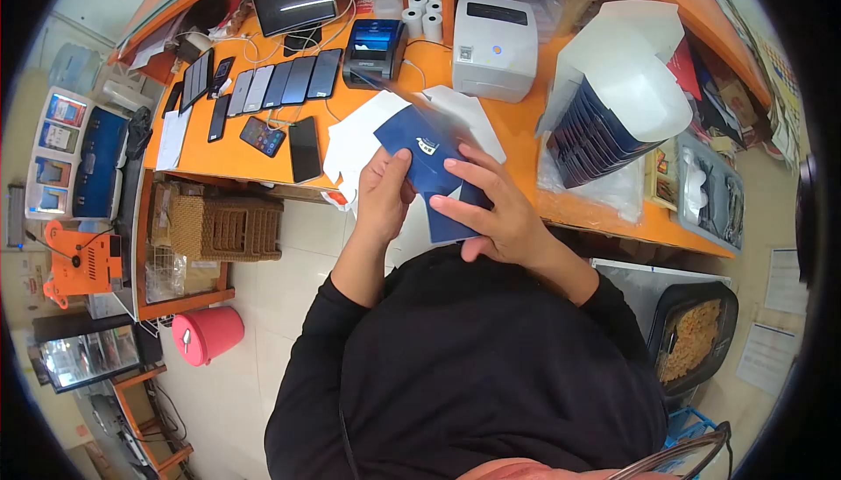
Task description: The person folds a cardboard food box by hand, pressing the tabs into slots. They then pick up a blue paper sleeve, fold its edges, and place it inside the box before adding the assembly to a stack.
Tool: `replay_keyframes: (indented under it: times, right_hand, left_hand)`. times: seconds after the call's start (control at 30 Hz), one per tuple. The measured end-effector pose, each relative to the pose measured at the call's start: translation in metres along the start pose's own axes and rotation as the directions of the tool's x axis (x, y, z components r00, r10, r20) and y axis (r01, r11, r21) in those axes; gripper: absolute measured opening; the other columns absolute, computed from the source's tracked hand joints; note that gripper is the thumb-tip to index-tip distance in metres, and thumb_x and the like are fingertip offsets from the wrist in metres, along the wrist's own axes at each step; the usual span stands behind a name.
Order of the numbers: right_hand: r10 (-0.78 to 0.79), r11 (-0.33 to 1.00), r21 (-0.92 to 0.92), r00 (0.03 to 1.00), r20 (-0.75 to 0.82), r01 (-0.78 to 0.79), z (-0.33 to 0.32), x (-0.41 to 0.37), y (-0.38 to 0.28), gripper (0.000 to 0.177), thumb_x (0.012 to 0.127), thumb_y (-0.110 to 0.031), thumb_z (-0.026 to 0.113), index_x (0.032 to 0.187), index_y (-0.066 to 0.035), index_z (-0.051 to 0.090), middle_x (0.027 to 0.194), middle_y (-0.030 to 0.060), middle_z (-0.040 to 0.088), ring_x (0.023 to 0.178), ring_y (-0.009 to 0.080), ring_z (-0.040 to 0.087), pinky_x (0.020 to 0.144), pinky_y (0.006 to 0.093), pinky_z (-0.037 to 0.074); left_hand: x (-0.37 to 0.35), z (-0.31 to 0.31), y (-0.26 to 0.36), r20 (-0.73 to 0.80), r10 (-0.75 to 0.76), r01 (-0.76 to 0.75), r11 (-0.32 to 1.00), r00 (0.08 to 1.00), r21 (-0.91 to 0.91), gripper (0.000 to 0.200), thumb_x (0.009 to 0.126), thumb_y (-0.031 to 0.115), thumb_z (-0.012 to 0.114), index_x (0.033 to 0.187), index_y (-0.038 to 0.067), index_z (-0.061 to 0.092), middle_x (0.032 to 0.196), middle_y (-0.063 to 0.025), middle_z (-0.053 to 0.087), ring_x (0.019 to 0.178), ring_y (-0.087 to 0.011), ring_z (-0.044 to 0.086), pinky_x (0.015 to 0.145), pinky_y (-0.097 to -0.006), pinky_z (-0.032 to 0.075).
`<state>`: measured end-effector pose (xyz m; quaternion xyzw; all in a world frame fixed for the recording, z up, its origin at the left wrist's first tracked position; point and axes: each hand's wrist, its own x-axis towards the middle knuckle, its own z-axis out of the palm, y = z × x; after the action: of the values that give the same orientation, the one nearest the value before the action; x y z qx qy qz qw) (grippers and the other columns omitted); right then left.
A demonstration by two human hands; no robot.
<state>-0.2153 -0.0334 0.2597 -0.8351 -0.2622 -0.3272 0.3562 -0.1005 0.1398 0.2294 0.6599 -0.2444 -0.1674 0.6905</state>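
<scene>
A dark blue carton [420, 137] with a small white logo and a white inside is held between my two hands above the desk's front edge. My left hand [385, 195] is closed on its left side, thumb on the blue face. My right hand [495, 208] grips its lower right part, with fingers across the front and the thumb at the bottom edge. White flaps of card [359, 134] lie behind and beside it. To the right leans a tall stack of nested blue cartons [600, 125] with white flaps.
Several phones [272, 86] lie on the orange desk [342, 178] at the left, near a tablet [294, 1]. A black printer [375, 52], paper rolls [423, 19] and a white label printer [495, 46] stand at the back. A pink bin [208, 336] is on the floor.
</scene>
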Motion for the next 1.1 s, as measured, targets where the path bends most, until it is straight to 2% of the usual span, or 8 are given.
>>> replay_keyframes:
  times: [0.07, 0.17, 0.27, 0.5, 0.73, 0.8, 0.93, 1.1]
  right_hand:
    - [0.011, 0.995, -0.099, 1.000, 0.020, -0.009, -0.001, 0.004, -0.003, 0.055, 0.084, -0.046, 0.063, 0.125, -0.009, 0.064, 0.132, 0.0208, 0.052, 0.117, 0.0447, 0.053, 0.097, 0.0493, 0.047]
    - [0.090, 0.983, -0.155, 0.996, -0.028, -0.093, -0.001, 0.009, -0.008, 0.049, 0.077, -0.027, 0.074, 0.121, -0.008, 0.067, 0.129, 0.0196, 0.055, 0.111, 0.0405, 0.057, 0.092, 0.0449, 0.050]
    - [0.196, 0.967, -0.142, 0.974, -0.117, -0.211, 0.006, 0.008, -0.002, 0.052, 0.072, -0.006, 0.077, 0.123, -0.005, 0.065, 0.127, 0.0189, 0.057, 0.110, 0.0355, 0.058, 0.090, 0.0413, 0.049]
    - [0.299, 0.924, -0.201, 0.943, -0.147, -0.324, 0.043, -0.005, 0.005, 0.051, 0.079, -0.008, 0.073, 0.129, -0.003, 0.061, 0.134, 0.0203, 0.051, 0.113, 0.0367, 0.053, 0.093, 0.0418, 0.046]
    - [0.404, 0.905, 0.174, 0.912, -0.066, -0.388, 0.036, -0.012, 0.021, 0.042, 0.100, -0.020, 0.048, 0.134, 0.003, 0.054, 0.122, 0.0174, 0.053, 0.101, 0.0264, 0.057, 0.087, 0.0357, 0.047]
    - [0.638, 0.682, 0.471, 0.770, -0.010, -0.559, 0.041, -0.016, 0.035, 0.041, 0.103, -0.019, 0.042, 0.136, 0.003, 0.053, 0.105, 0.0097, 0.053, 0.083, 0.0138, 0.056, 0.074, 0.0282, 0.048]
    - [0.597, 0.775, 0.318, 0.797, -0.088, -0.546, 0.035, -0.002, 0.069, 0.033, 0.102, -0.020, 0.049, 0.128, -0.003, 0.060, 0.090, 0.0038, 0.052, 0.074, 0.0094, 0.050, 0.066, 0.0249, 0.044]
    - [0.504, 0.834, 0.279, 0.863, -0.034, -0.476, 0.046, -0.013, 0.091, 0.017, 0.089, -0.017, 0.072, 0.101, -0.005, 0.073, 0.080, -0.0010, 0.050, 0.069, 0.0090, 0.048, 0.061, 0.0252, 0.041]
  left_hand:
    - [-0.007, -0.012, -0.007, 0.041, 0.034, -0.042, 0.977, 0.999, 0.211, 0.024, 0.103, 0.021, 0.050, 0.116, 0.003, 0.059, 0.098, -0.0064, 0.067, 0.082, -0.0093, 0.063, 0.073, -0.0229, 0.050]
    - [-0.012, 0.003, -0.002, 0.014, 0.053, -0.049, 0.982, 0.999, -0.182, 0.026, 0.104, 0.024, 0.051, 0.111, 0.002, 0.063, 0.092, -0.0061, 0.068, 0.075, -0.0100, 0.062, 0.073, -0.0252, 0.052]
    - [-0.025, 0.014, 0.012, 0.014, -0.109, 0.109, 0.970, 0.994, -0.217, 0.029, 0.104, 0.023, 0.050, 0.110, -0.001, 0.064, 0.097, -0.0071, 0.069, 0.078, -0.0096, 0.063, 0.075, -0.0265, 0.054]
    - [-0.030, 0.022, -0.001, -0.005, -0.255, 0.231, 0.886, 0.967, -0.402, 0.027, 0.105, 0.023, 0.049, 0.111, 0.000, 0.063, 0.096, -0.0061, 0.067, 0.077, -0.0075, 0.060, 0.074, -0.0237, 0.053]
    - [-0.031, 0.027, 0.011, -0.121, -0.045, 0.022, 0.982, 0.992, -0.186, 0.024, 0.102, 0.011, 0.048, 0.119, 0.000, 0.061, 0.099, 0.0036, 0.063, 0.084, -0.0021, 0.050, 0.075, -0.0194, 0.042]
    - [-0.031, 0.009, 0.005, -0.102, 0.029, -0.025, 0.999, 0.994, 0.043, 0.021, 0.102, 0.012, 0.048, 0.114, 0.000, 0.061, 0.085, 0.0003, 0.063, 0.075, -0.0053, 0.052, 0.068, -0.0242, 0.044]
    - [-0.039, -0.012, -0.017, 0.036, 0.020, -0.033, 0.905, 0.999, 0.423, 0.020, 0.102, 0.017, 0.049, 0.107, 0.000, 0.058, 0.070, -0.0134, 0.059, 0.064, -0.0208, 0.058, 0.062, -0.0324, 0.045]
    - [-0.051, -0.011, -0.034, 0.125, -0.171, 0.101, 0.895, 0.977, 0.434, 0.024, 0.101, 0.020, 0.049, 0.110, -0.001, 0.057, 0.078, -0.0233, 0.063, 0.074, -0.0382, 0.064, 0.067, -0.0405, 0.048]
